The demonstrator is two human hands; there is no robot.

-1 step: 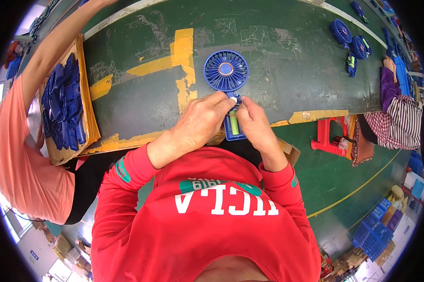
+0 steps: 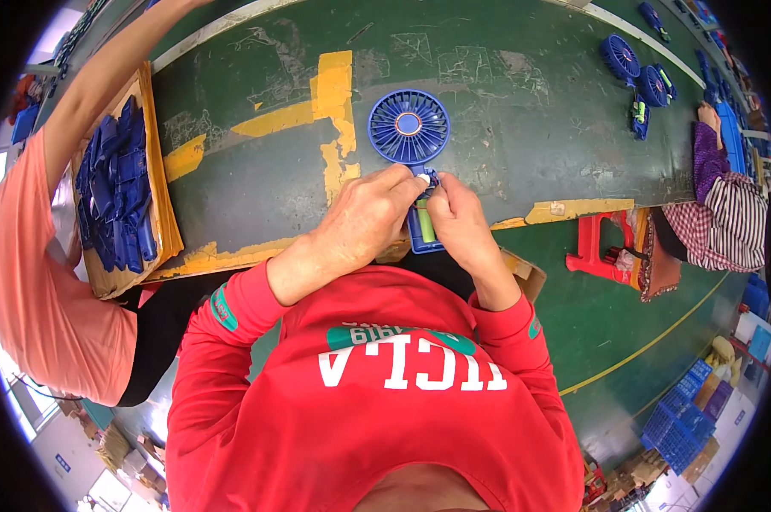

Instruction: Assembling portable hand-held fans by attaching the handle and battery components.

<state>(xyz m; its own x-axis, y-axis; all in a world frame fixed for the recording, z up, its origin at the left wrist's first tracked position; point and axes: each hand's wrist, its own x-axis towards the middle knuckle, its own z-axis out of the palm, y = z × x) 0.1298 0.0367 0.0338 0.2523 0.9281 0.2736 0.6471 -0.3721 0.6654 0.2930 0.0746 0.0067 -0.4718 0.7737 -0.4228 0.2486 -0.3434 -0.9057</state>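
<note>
Head view: left hand (image 2: 360,215), right hand (image 2: 461,220), both pinching blue fan (image 2: 408,125) at table edge (image 2: 510,224), open tabletop (image 2: 531,145) ahead.

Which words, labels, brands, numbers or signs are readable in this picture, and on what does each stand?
Red sweatshirt, chest: large white letters and smaller characters on green; readable, not copied here.
Sleeve patch, green: too small to read.
Blue sign, lower left: too small.
Blue fan: none discernible.

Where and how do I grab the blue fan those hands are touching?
Probably the handle at its free end, from the table's near edge: it's slim and points that way, while the left hand and right hand crowd its top.
</note>
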